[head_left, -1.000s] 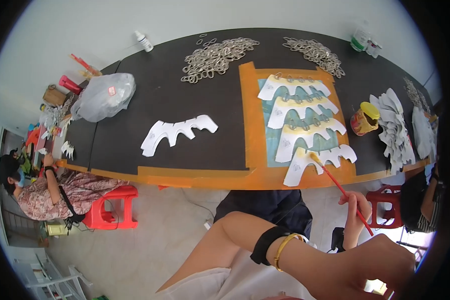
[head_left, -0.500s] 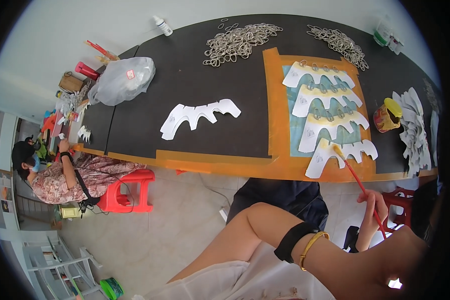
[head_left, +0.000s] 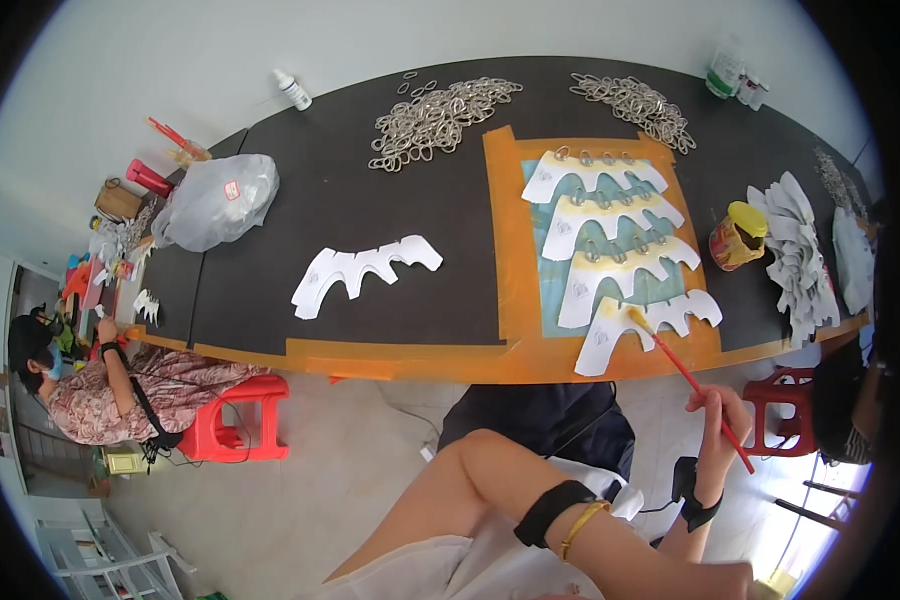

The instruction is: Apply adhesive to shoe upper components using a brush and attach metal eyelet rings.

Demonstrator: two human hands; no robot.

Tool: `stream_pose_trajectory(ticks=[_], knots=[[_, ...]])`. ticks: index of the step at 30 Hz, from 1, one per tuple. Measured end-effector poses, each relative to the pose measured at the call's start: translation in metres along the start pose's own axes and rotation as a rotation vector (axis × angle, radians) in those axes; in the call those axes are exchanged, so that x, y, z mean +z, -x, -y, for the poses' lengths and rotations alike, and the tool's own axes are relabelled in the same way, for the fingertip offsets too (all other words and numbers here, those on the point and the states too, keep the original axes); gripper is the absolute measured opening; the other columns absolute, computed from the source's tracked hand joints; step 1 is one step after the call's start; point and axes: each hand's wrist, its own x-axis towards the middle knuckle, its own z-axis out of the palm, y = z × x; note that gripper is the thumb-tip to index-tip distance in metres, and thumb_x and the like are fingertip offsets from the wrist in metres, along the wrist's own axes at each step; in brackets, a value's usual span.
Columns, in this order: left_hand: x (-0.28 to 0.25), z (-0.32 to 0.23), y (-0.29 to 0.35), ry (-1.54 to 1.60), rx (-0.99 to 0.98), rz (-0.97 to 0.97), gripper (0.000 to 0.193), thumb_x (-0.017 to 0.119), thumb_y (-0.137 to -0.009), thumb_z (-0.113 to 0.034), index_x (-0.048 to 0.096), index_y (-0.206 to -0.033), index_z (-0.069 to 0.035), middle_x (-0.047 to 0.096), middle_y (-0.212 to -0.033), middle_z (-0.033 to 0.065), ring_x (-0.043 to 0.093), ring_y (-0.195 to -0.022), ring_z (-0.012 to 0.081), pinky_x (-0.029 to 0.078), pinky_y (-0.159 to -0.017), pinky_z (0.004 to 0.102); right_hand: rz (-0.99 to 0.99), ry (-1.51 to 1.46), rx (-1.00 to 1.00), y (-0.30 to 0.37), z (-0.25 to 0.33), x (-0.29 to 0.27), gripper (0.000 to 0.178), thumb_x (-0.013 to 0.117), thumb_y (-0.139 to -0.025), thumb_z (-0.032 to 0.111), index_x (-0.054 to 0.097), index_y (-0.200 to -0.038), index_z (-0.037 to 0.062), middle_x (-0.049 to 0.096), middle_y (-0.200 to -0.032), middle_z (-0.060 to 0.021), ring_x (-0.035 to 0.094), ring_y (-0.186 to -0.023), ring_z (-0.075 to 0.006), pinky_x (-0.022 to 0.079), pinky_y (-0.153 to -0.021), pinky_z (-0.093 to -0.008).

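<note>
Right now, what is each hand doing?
Left hand: at the bottom edge, grip cannot be told.
Right hand: closed on the red brush.

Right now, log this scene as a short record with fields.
Setting: long black table with an orange-edged mat
Right hand: holds a red brush, tip on the nearest white cut-out
Left hand: low in the picture's corner, grip cannot be told
On mat: four white scalloped cut-outs in a row
Nearby: yellow-lidded jar, metal ring piles
</note>
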Motion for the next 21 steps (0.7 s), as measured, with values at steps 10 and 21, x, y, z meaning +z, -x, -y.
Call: stream_pose_trajectory(ticks=[10,21], knots=[[-0.004,0.196,0.073,-0.602,-0.375,0.034,0.017,0.071,-0.088,-0.021,0.069,-0.097,-0.006,0.064,-0.084,0.0044,0.060,-0.072,0.0168,0.046,-0.065,0.0293,-0.041,-0.002,0.033,0.002,-0.001,-0.009,0.016,0.054,-0.095,0.001,0.064,-0.087,-0.0065,0.066,-0.074,-0.0109,0.064,-0.065,-0.0163,0.049,-0.063,-0.0263],[-0.023,0.042,0.035,-1.201,-0.179,0.313,0.025,0.071,-0.086,-0.014,0.065,-0.108,-0.004,0.064,-0.100,0.0053,0.062,-0.088,0.0194,0.049,-0.080,0.0347,0.037,0.067,0.005,0.002,0.013,-0.003,0.008,0.064,-0.089,0.003,0.070,-0.089,-0.0026,0.071,-0.078,-0.0117,0.068,-0.070,-0.0197,0.052,-0.065,-0.0295]])
